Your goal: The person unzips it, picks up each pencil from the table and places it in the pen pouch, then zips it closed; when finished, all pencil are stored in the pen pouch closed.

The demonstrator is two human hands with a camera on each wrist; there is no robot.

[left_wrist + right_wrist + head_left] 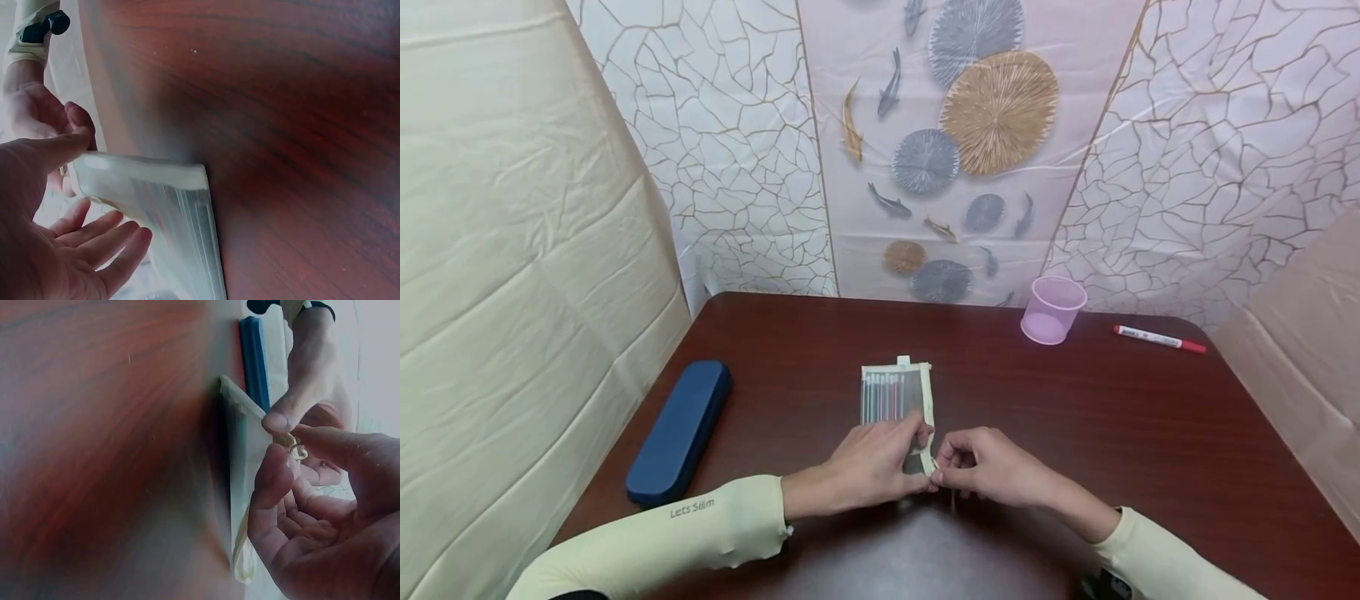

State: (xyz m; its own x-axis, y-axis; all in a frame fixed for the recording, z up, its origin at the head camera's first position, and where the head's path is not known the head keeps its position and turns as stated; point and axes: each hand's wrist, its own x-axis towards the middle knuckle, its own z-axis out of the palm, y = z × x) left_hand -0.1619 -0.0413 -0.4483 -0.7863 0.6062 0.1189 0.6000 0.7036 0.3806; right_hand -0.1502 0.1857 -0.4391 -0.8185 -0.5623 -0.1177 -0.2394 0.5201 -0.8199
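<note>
A see-through zip pouch (913,385) with a pale yellow zipper edge lies in the middle of the table, with several slim pens or refills (882,397) inside. My left hand (874,463) holds the pouch near its close right corner, between thumb and fingers. Just right of that corner, my right hand (992,468) pinches the zipper's end. The right wrist view shows a small metal zipper pull (294,447) between its thumb and index finger. In the left wrist view the pouch's (144,172) near end is lifted towards the hands.
A dark blue hard case (681,429) lies to the left. At the back right stand a pink translucent cup (1052,312) and, beyond it, a red-and-white marker (1159,338). Patterned cloth (752,167) hangs behind the brown table (1120,417).
</note>
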